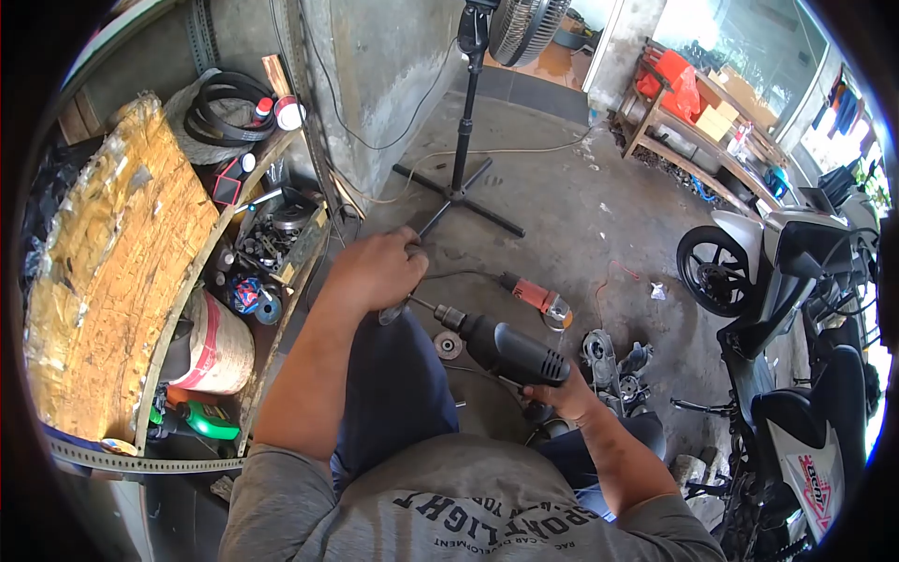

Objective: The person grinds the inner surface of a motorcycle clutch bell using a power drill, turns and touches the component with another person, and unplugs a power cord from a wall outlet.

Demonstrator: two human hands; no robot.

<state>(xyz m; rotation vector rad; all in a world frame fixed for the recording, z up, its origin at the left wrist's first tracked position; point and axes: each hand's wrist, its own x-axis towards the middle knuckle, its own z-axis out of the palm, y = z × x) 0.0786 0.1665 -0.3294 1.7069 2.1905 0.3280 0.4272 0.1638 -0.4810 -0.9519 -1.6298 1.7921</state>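
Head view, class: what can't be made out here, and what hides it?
- Full shape of the piece in the left hand: head view, mostly covered by that hand.
- Trigger of the drill: head view, hidden by the right hand and the drill's body.
- Top of the fan: head view, cut off by the upper edge.
- Rear of the motorbike: head view, cut off by the dark rim.

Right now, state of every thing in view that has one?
Drill: in right hand; spinning, can't tell
Part: in left hand, mostly hidden
Angle grinder: lying on floor
Standing fan: upright, head partly out of view
Metal casing: on floor
Motorbike: upright
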